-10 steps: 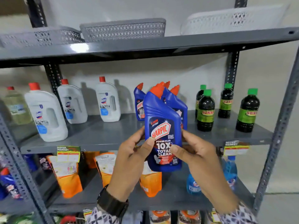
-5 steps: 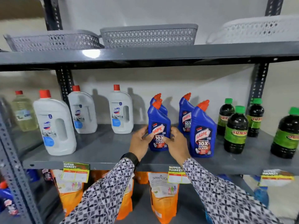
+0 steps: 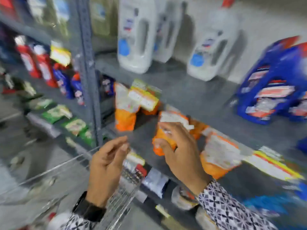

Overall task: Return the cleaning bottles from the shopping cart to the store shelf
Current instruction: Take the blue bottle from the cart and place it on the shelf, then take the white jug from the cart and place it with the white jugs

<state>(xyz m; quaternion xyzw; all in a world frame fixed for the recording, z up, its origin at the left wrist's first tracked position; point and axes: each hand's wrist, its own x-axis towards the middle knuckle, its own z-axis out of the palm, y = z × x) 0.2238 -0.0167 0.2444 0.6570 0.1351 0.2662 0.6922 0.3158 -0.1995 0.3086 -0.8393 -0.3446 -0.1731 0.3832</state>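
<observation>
Hands hang empty in front of the shelving: the left hand (image 3: 106, 170) has its grip loose and open, fingers half curled around nothing, and the right hand (image 3: 181, 156) is likewise spread and holding nothing. Up and to the right of the right grip, blue cleaning bottles (image 3: 272, 83) stand upright on the grey shelf (image 3: 191, 92), with white jugs (image 3: 136, 37) above and behind both grips. So at least part of the job looks done (those blue ones seem shelved). Below the left grip runs the wire rim of the shopping cart (image 3: 54, 168), and a white shape with a red cap (image 3: 56, 219) shows at the bottom edge, too blurred to name. My guess is more bottles wait down there, so another reach into the cart is probably left.
</observation>
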